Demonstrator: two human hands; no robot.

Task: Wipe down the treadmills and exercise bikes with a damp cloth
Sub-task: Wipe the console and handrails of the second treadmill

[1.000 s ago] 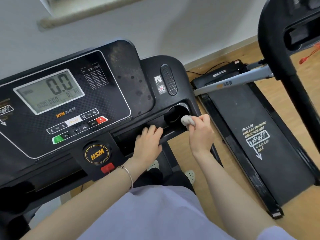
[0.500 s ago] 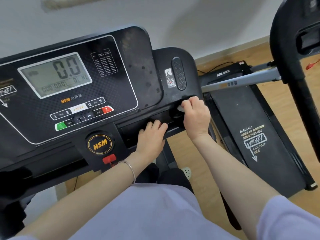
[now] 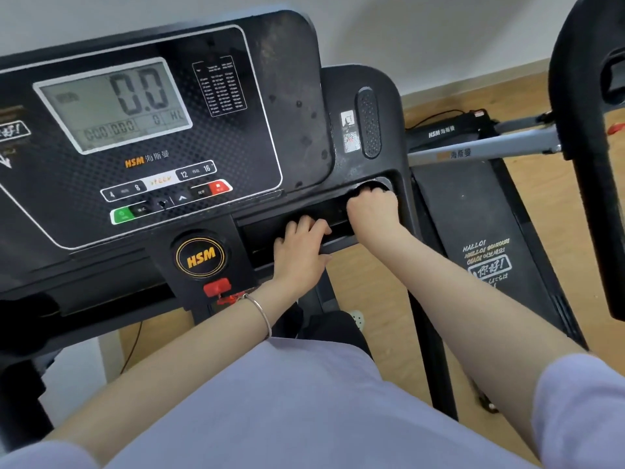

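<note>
— Where is the treadmill [image 3: 236,137] seen?
— Its black console is seen close in front, filling the left and middle of the view. The round cup holder [image 3: 385,184] is set at the console's right end.

— How are the hands held?
— The right hand [image 3: 372,208] is lowered into the cup holder with its fingers curled downward and hidden. Whether a cloth is gripped there cannot be told. The left hand [image 3: 301,252] is laid just beside it, fingers extended flat over the front edge of the long tray [image 3: 263,228]. The two hands are near each other but not touching.

— What is seen further out?
— The grey display [image 3: 111,103] shows 0.0. A round HSM badge [image 3: 200,257] is fixed below the buttons, with a red clip [image 3: 218,287] under it. A thin bracelet [image 3: 260,313] is worn on the left wrist. A second treadmill [image 3: 473,214] is seen to the right, on the wooden floor [image 3: 372,299].
</note>
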